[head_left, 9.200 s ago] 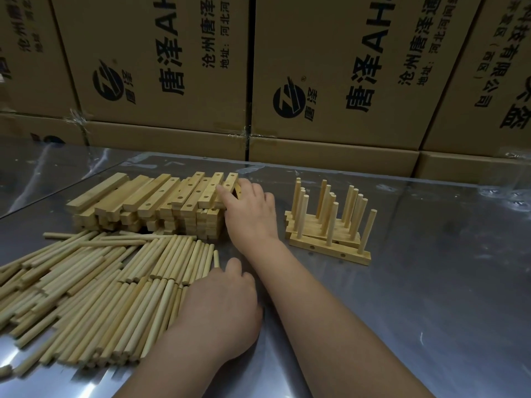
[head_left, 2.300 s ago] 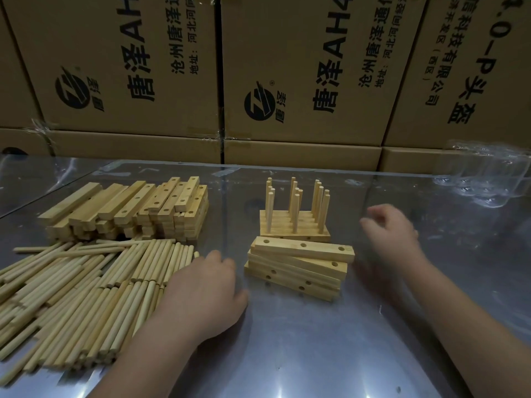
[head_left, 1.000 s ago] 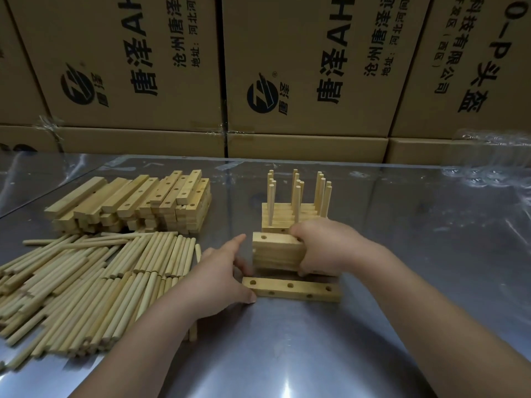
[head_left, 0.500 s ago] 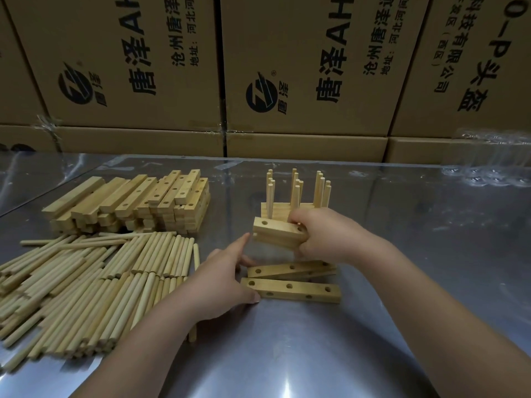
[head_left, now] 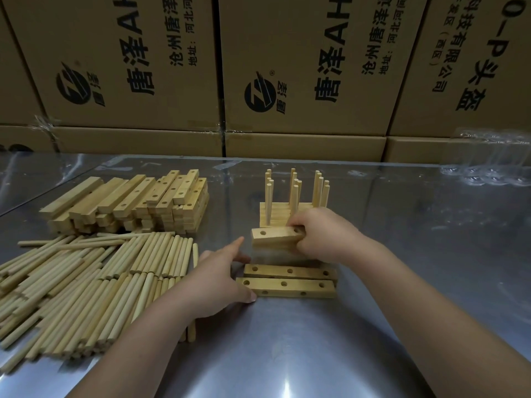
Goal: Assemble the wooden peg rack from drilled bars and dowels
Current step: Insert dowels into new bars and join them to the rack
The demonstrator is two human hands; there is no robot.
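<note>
The right grip (head_left: 324,235), forearm reaching in from the right, is clamped on a tilted stack of drilled bars (head_left: 275,237) held above the table (head_left: 287,354). Just below it, the left grip (head_left: 221,278), fingers straight and apart, touches the left end of two flat bars (head_left: 287,285).

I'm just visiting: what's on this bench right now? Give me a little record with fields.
Surface: shiny metal table
Right hand: grips small stack of drilled wooden bars, top one tilted
Left hand: fingers straight, at left ends of two flat-lying drilled bars
Behind: finished wooden peg racks, dowels upright
Left side: pile of loose wooden dowels; stack of spare drilled bars
</note>
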